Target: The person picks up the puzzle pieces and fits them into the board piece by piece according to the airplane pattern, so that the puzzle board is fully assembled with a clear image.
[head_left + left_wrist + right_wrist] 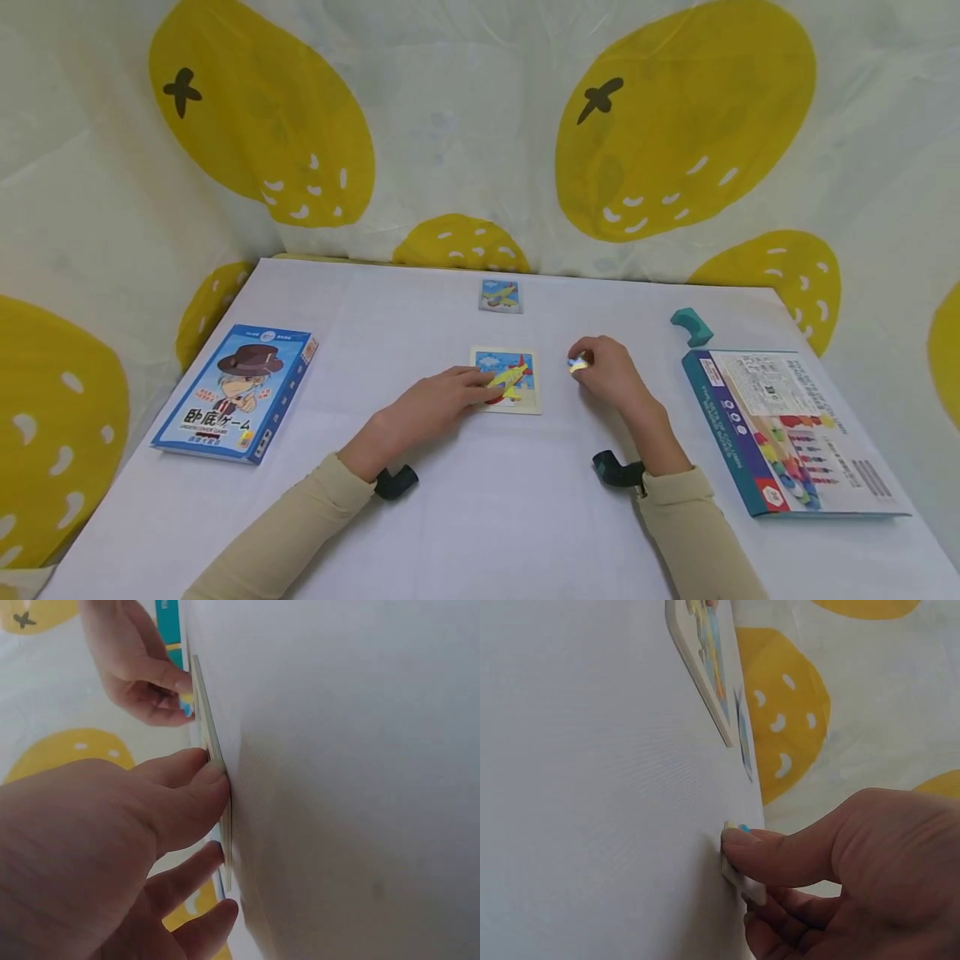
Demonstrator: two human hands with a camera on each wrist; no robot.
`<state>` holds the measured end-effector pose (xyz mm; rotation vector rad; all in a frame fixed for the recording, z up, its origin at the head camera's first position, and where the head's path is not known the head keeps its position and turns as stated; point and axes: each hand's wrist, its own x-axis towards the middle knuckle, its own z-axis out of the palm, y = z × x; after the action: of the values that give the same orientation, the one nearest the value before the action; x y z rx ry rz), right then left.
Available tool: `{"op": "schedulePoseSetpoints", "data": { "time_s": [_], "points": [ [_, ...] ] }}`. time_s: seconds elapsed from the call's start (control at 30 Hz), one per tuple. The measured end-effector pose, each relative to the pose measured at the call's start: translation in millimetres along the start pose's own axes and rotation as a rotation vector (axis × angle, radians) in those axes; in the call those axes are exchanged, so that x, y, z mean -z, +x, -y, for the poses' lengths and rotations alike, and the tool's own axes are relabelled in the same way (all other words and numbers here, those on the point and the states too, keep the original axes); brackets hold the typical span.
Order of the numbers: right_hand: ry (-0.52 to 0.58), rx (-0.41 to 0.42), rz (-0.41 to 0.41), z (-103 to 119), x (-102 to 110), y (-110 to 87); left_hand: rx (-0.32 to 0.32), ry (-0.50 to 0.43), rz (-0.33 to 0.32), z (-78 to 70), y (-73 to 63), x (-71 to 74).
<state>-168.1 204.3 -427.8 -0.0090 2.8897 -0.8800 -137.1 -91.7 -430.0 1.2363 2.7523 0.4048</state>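
Note:
A small airplane jigsaw puzzle [527, 399] with a pale wooden frame lies flat on the white table. My left hand [435, 406] rests on its left side, fingers stretched over the picture. In the left wrist view the thumb [202, 796] touches the edge of the board, which appears nearly edge-on. To the right of the puzzle, my right hand [611, 372] pinches a small puzzle piece [577, 364] between thumb and fingers. That piece [742, 881] is close to the tabletop in the right wrist view, partly covered by the thumb; its picture is mostly hidden.
Behind the puzzle lies a small card [500, 297] with a similar airplane picture. A blue game box [234, 396] lies at the left. At the right are a white and teal box [795, 433] and a teal curved block [692, 327]. A fruit-patterned cloth [465, 125] hangs behind the table.

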Motion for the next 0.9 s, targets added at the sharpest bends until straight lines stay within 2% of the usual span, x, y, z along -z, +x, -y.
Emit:
{"op": "schedulePoseSetpoints", "data": {
  "time_s": [0.23,0.5,0.7,0.9],
  "points": [
    [0.064,0.041,0.005,3,3,-2.0,-0.002,-0.003,0.003,0.7,-0.6,-0.3],
    [0.107,0.043,0.05,12,6,-6.5,0.012,0.008,0.017,3.8,1.9,-4.1],
    [0.195,0.087,0.105,20,-1,-8.1,0.021,-0.036,0.032,1.2,1.0,0.4],
    [0.229,0.125,0.105,31,-9,-10.5,0.018,-0.032,0.031,1.1,0.7,1.4]
  ]
}}
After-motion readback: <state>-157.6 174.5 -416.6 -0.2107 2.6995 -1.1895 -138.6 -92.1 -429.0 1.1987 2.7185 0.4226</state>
